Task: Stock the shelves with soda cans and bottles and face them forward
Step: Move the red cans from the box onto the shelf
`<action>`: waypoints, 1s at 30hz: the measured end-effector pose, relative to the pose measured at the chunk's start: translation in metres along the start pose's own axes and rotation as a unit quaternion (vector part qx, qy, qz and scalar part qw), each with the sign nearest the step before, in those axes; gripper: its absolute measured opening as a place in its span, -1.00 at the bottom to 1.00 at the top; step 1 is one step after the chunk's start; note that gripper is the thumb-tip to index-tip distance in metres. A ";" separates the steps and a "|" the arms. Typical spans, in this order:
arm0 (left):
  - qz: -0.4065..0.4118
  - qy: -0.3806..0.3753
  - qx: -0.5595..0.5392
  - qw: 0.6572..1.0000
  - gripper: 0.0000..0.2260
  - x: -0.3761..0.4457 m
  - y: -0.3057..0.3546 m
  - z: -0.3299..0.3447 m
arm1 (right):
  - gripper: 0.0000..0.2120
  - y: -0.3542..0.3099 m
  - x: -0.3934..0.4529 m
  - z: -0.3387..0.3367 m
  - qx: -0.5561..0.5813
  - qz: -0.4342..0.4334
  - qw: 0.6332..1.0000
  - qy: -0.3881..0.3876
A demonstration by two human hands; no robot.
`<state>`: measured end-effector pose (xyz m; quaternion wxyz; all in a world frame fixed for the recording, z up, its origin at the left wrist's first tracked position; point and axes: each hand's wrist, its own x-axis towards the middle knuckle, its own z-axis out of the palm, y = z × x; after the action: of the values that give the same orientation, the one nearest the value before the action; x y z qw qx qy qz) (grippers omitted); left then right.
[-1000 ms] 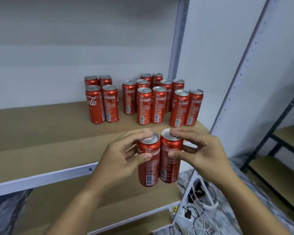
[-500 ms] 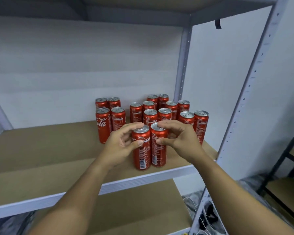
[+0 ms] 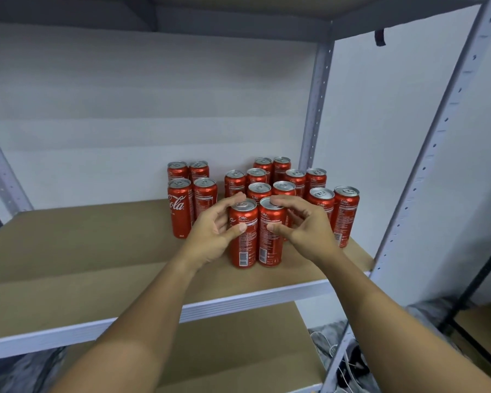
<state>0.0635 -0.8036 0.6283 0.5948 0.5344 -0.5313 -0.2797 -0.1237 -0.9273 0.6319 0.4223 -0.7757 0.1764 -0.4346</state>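
Note:
Two slim red cola cans stand side by side near the front of the brown shelf board (image 3: 97, 251), barcode and small print facing me. My left hand (image 3: 210, 236) grips the left can (image 3: 245, 248), thumb on its front and fingers curled over the rim. My right hand (image 3: 306, 231) pinches the right can (image 3: 270, 248), thumb on the side and index finger on the lid. Behind them stand several more red cans (image 3: 292, 177). One can at the left (image 3: 179, 211) shows its logo forward.
Grey perforated uprights stand at the back right (image 3: 315, 109) and front right (image 3: 437, 137). Another shelf (image 3: 238, 26) hangs overhead and a lower board (image 3: 224, 350) lies beneath. White cables (image 3: 346, 364) lie on the floor. A dark rack (image 3: 488, 279) is at the far right.
Both hands carried the two cans up from below the shelf edge and set them down on the board in front of the other cans. The view has tilted upward.

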 end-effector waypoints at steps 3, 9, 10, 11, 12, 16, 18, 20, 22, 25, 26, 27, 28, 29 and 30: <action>0.023 0.033 0.009 0.999 -0.30 -0.012 -0.010 0.009 | -0.36 -0.004 -0.011 0.006 -0.050 0.007 0.998 0.040; 0.118 0.273 0.159 0.942 -0.72 -0.091 -0.038 0.051 | -0.78 0.011 -0.091 0.033 -0.124 -0.085 0.976 0.155; 0.141 0.259 0.177 0.939 -0.79 -0.107 -0.045 0.060 | -0.82 0.020 -0.111 0.041 -0.123 -0.078 0.979 0.140; 0.155 0.230 0.192 0.941 -0.84 -0.123 -0.058 0.067 | -0.85 0.032 -0.131 0.049 -0.120 -0.062 0.983 0.121; 0.147 0.197 0.202 0.948 -0.87 -0.137 -0.076 0.072 | -0.87 0.045 -0.150 0.057 -0.119 -0.039 0.987 0.096; -0.011 0.119 0.216 0.969 -0.88 -0.198 -0.190 0.081 | -0.89 0.129 -0.233 0.098 -0.134 0.094 0.986 -0.004; -0.089 0.094 0.254 0.958 -0.88 -0.236 -0.269 0.085 | -0.85 0.184 -0.282 0.120 -0.142 0.160 0.975 -0.052; -0.175 0.063 0.270 0.945 -0.82 -0.279 -0.354 0.090 | -0.78 0.239 -0.332 0.141 -0.140 0.223 0.958 -0.110; -0.259 0.017 0.240 0.935 -0.72 -0.322 -0.436 0.096 | -0.74 0.298 -0.383 0.165 -0.152 0.275 0.935 -0.165; -0.339 -0.050 0.248 0.906 -0.68 -0.376 -0.538 0.109 | -0.67 0.384 -0.451 0.201 -0.176 0.344 0.891 -0.238; -0.356 -0.064 0.258 0.896 -0.68 -0.390 -0.565 0.113 | -0.70 0.408 -0.469 0.210 -0.188 0.367 0.872 -0.265; -0.366 -0.074 0.268 0.888 -0.66 -0.403 -0.594 0.117 | -0.75 0.435 -0.488 0.219 -0.199 0.389 0.851 -0.289; -0.376 -0.087 0.279 0.879 -0.62 -0.415 -0.624 0.122 | -0.78 0.460 -0.505 0.228 -0.216 0.408 0.826 -0.322; -0.390 -0.103 0.288 0.869 -0.58 -0.427 -0.652 0.126 | -0.77 0.483 -0.520 0.235 -0.222 0.423 0.805 -0.352; -0.405 -0.116 0.296 0.858 -0.53 -0.438 -0.679 0.130 | -0.72 0.502 -0.532 0.243 -0.228 0.424 0.794 -0.371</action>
<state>-0.0196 -0.6382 -0.1689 0.1776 0.8169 -0.3909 -0.3852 -0.1750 -0.7566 -0.1180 0.4082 -0.7985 0.4117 0.1625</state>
